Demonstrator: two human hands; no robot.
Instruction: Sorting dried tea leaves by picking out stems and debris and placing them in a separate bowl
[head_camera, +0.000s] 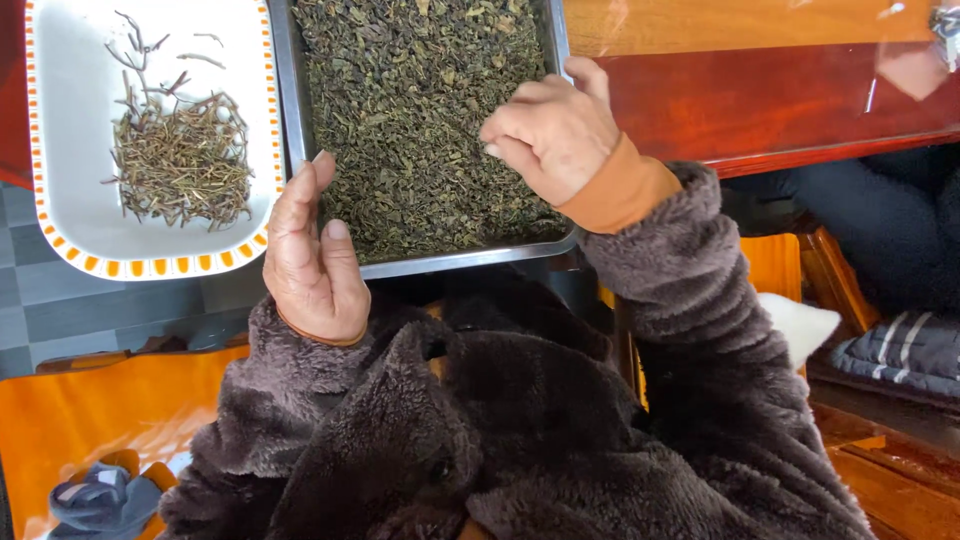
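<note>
A metal tray (455, 263) full of dark green dried tea leaves (415, 110) sits in front of me. My left hand (313, 255) rests against the tray's near left corner, fingers straight and together, holding nothing. My right hand (550, 130) hovers over the leaves at the tray's right side, fingers curled and pinched as if on a small bit of leaf; what it holds is hidden. Both arms wear a fuzzy dark brown coat with orange cuffs.
A white dish (70, 150) with an orange dotted rim holds a pile of thin tea stems (180, 160) left of the tray. A polished red wooden table edge (780, 100) runs to the right. A cushioned seat (905, 350) stands at the right.
</note>
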